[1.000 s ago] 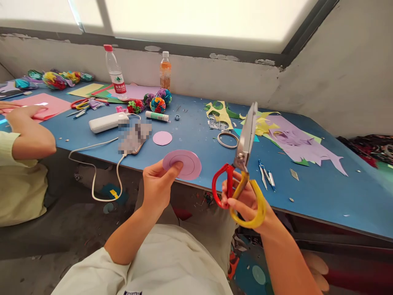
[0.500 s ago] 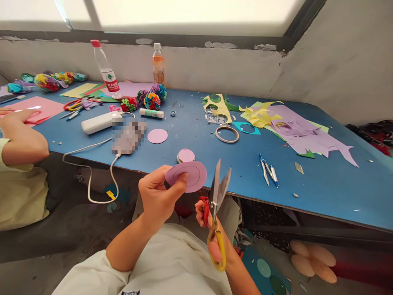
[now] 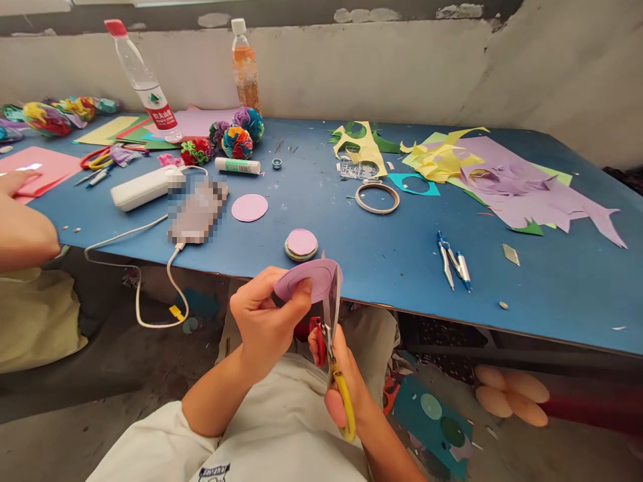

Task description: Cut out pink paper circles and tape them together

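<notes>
My left hand (image 3: 264, 320) pinches a purple paper circle (image 3: 310, 278) with a drawn ring on it, held just in front of the blue table's (image 3: 382, 261) near edge. My right hand (image 3: 341, 388) grips scissors (image 3: 331, 348) with red and yellow handles. The blades point up and meet the circle's right edge. A small stack of cut paper discs (image 3: 301, 244) lies on the table just beyond the held circle. A single pink-purple disc (image 3: 250, 207) lies further left.
On the table lie a compass (image 3: 452, 258), a tape ring (image 3: 377, 197), a glue stick (image 3: 238, 165), paper flower balls (image 3: 236, 140), two bottles (image 3: 145, 80), a white device with cable (image 3: 143, 189) and purple and yellow scraps (image 3: 502, 181). Another person's arm (image 3: 23, 227) rests at the left.
My right hand brought the scissors down from upright at the right to the circle's edge, blades closing onto the paper. The view tilted down, and the disc stack came into sight.
</notes>
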A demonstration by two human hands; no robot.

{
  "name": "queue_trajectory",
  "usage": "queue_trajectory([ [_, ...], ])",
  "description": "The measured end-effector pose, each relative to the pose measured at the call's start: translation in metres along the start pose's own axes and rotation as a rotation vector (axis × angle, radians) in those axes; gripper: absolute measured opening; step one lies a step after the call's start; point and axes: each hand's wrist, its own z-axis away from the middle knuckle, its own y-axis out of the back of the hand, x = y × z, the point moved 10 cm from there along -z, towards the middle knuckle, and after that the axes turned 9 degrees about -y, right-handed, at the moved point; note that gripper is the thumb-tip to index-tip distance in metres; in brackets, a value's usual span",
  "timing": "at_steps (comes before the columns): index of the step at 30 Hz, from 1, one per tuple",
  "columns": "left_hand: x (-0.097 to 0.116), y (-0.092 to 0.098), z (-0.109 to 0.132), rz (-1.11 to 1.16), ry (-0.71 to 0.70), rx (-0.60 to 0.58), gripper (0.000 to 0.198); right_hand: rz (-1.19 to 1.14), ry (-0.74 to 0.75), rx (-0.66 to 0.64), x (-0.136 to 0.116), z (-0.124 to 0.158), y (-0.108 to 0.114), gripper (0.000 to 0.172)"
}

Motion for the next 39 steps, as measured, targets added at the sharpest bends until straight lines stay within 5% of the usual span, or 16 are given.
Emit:
queue_trajectory([
  [8,-0.019,-0.001,0.009,0.033,0.185,0.037,0.023,-0.060,0.025,-0.001,-0.009,0.004,-0.011,0.072],
  [12,-0.010,-0.002,0.008,-0.033,0.118,-0.013,0.026,-0.080,0.116,0.056,-0.003,-0.002,-0.010,0.091],
  [16,0.007,-0.009,0.007,-0.050,-0.019,-0.107,0.026,-0.086,0.181,0.057,-0.006,-0.004,-0.006,0.092],
  [24,0.004,-0.007,0.011,-0.073,0.026,-0.071,0.025,-0.097,0.003,-0.046,0.005,-0.007,-0.021,0.100],
  [33,-0.002,-0.008,0.016,-0.073,0.070,-0.066,0.023,-0.294,0.012,-0.025,0.003,-0.002,-0.025,0.068],
  [39,-0.004,-0.008,0.019,-0.069,0.083,-0.069,0.024,-0.320,0.035,-0.053,0.003,0.001,-0.033,0.073],
])
